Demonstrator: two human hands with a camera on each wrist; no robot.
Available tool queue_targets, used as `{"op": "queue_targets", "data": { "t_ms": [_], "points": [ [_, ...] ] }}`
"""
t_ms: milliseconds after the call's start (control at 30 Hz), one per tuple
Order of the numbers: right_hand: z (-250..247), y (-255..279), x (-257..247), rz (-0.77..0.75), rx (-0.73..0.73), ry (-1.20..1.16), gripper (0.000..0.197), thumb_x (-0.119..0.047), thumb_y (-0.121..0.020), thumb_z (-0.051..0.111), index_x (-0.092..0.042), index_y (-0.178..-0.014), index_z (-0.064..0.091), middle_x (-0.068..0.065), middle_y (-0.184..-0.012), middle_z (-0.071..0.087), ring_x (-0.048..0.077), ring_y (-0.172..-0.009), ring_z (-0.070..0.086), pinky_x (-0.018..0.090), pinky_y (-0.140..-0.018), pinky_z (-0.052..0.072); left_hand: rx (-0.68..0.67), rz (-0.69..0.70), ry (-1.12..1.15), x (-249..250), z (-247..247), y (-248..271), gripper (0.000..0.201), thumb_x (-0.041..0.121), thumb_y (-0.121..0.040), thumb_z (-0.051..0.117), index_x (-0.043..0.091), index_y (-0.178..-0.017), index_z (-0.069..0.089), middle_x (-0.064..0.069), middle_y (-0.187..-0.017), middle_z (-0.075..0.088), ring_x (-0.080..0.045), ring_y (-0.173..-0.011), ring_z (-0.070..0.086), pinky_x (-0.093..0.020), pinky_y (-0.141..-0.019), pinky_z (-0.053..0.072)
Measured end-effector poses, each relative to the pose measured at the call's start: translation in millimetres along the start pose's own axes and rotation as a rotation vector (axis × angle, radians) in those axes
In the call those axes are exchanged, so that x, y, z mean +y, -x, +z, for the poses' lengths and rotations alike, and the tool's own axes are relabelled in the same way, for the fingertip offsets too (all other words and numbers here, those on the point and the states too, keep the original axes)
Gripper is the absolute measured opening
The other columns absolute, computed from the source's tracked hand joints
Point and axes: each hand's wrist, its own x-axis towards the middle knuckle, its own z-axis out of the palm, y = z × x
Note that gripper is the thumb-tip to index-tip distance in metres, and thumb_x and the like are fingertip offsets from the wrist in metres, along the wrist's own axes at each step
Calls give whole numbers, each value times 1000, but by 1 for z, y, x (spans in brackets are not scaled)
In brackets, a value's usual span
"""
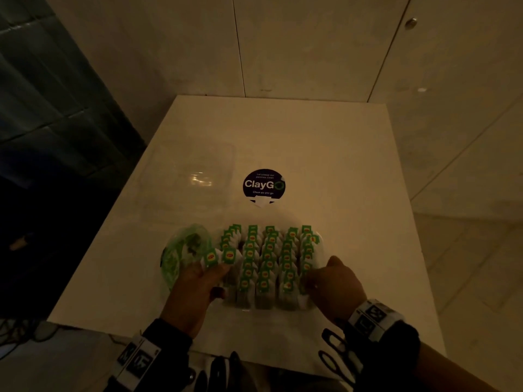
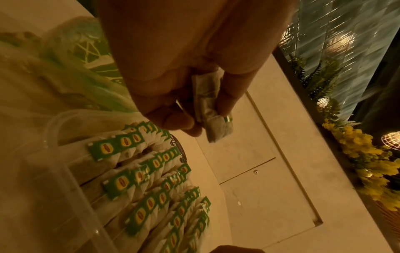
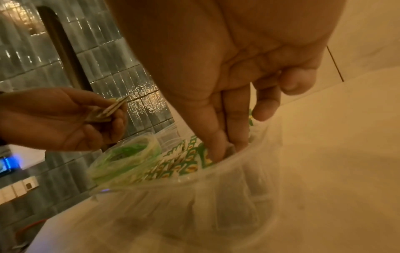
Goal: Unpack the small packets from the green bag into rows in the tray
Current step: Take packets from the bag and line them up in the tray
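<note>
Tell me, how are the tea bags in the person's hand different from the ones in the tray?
The held tea bags are pinched in the left hand, lifted above the table; the tray's tea bags stand packed in rows inside the clear tray.

The held ones are only a few; the tray's are many.

Both have the same green tags with a yellow logo.

Dim, warm yellowish light. White table point(image 1: 325, 154), dark round "ClayGO" sticker point(image 1: 264, 184) on it ahead of the hands. Pale cabinet doors point(image 1: 305, 43) beyond the table, small round knob point(image 1: 411, 22) up right. Ribbed glass-tile wall point(image 1: 42, 89) left of the hands. Pale tiled floor point(image 1: 475, 222) to the right. Yellow flowers and fern point(image 2: 355, 147) along that wall, small glowing lamps point(image 2: 341, 42) among them.
</note>
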Motion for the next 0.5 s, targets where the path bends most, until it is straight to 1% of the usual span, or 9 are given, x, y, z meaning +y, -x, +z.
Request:
{"op": "queue_targets", "data": {
  "t_ms": [67, 100, 167, 233, 300, 367, 400, 467, 500],
  "points": [
    [0, 0, 1, -6, 36, 59, 30, -38, -94, 44, -33, -117, 61, 3, -97, 48, 28, -106, 48, 31, -91, 44, 4, 1, -5, -1, -1, -1, 20, 4, -89, 55, 16, -92, 71, 3, -84, 73, -12, -72, 60, -31, -53, 39],
    [2, -1, 2, -21, 51, 92, 30, -37, -94, 43, -30, -116, 62, 1, -95, 51, 27, -107, 46, 31, -89, 42, 4, 3, -6, -2, -1, -1, 21, 3, -89, 56, 17, -92, 71, 3, -84, 73, -13, -73, 59, -31, -52, 37],
    [5, -2, 6, -59, 85, 130, 31, -37, -92, 44, -27, -116, 61, -1, -108, 58, 25, -108, 42, 33, -88, 41, 0, 5, -12, -5, -1, -1, 24, 1, -87, 57, 19, -85, 72, 3, -83, 73, -13, -73, 58, -31, -52, 34],
    [7, -1, 8, -83, 129, 103, 34, -38, -89, 48, -24, -119, 58, 0, -117, 55, 26, -109, 41, 35, -88, 41, -2, -1, -53, -8, 1, -3, 25, 1, -86, 59, 20, -81, 73, 3, -81, 73, -12, -71, 58, -29, -50, 33],
    [5, 1, 7, -112, 200, 51, 36, -36, -87, 52, -23, -120, 55, 1, -117, 52, 25, -108, 43, 35, -86, 43, -28, -15, -96, -13, 3, -5, 19, 3, -85, 62, 17, -83, 74, -2, -84, 73, -17, -72, 58, -24, -47, 36],
    [-2, 3, 3, -177, 250, -64, 31, -34, -87, 55, -24, -117, 57, -2, -113, 54, 22, -104, 47, 30, -83, 42, -103, -42, -150, -15, 9, -5, 9, 7, -83, 66, 11, -82, 74, -11, -82, 70, -20, -69, 57, -21, -45, 37],
    [-6, 4, -1, -217, 232, -179, 30, -35, -87, 57, -24, -115, 58, -4, -109, 55, 18, -101, 50, 26, -81, 41, -146, -56, -166, -15, 13, -5, 9, 6, -84, 66, 9, -80, 73, -10, -77, 69, -16, -63, 58, -19, -44, 37],
    [-16, 5, -13, -263, 95, -406, 33, -38, -85, 63, -26, -115, 58, -11, -100, 56, 8, -87, 54, 18, -75, 40, -236, -61, -160, -12, 24, -3, 15, -5, -86, 58, 3, -77, 67, 2, -61, 68, -1, -48, 56, -13, -43, 39],
    [-19, 4, -20, -276, 25, -483, 33, -39, -84, 66, -27, -113, 59, -13, -96, 58, 5, -80, 54, 16, -71, 41, -269, -55, -184, -13, 26, -3, 16, -7, -86, 56, 4, -79, 66, 5, -56, 67, 2, -44, 54, -11, -42, 39]
  ]
}}
